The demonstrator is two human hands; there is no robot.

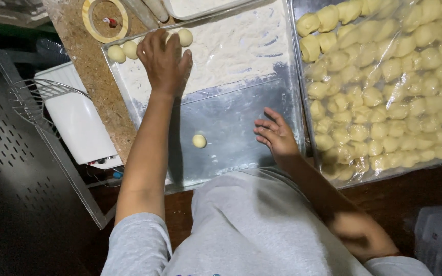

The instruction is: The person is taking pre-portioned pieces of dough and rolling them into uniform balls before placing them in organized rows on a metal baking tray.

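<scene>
**Dough balls on a floured tray**

Speckled brown worktop (95,76) carries a metal tray (231,138), its far half dusted with flour (241,46), its near half bare and shiny. To the right lies a second tray (303,76) packed with pale yellow dough pieces (384,87) under clear plastic film.

At the floured tray's far left corner a short row of dough balls (123,50) sits in the flour. The left hand (163,60) reaches over this row, palm down, fingers curled over the middle of it; whether it grips a ball cannot be told, since the hand hides what is beneath. One ball (185,37) shows just past the fingers on the right.

A single small ball (199,141) lies alone on the bare metal, well apart from the row. The right hand (276,134) rests open near the tray's right edge, fingers spread toward that ball, holding nothing and not touching it.

A roll of tape (106,19) lies on the worktop beyond the tray. Left of the tray stand a white box (80,122) and a wire rack (34,97).
</scene>
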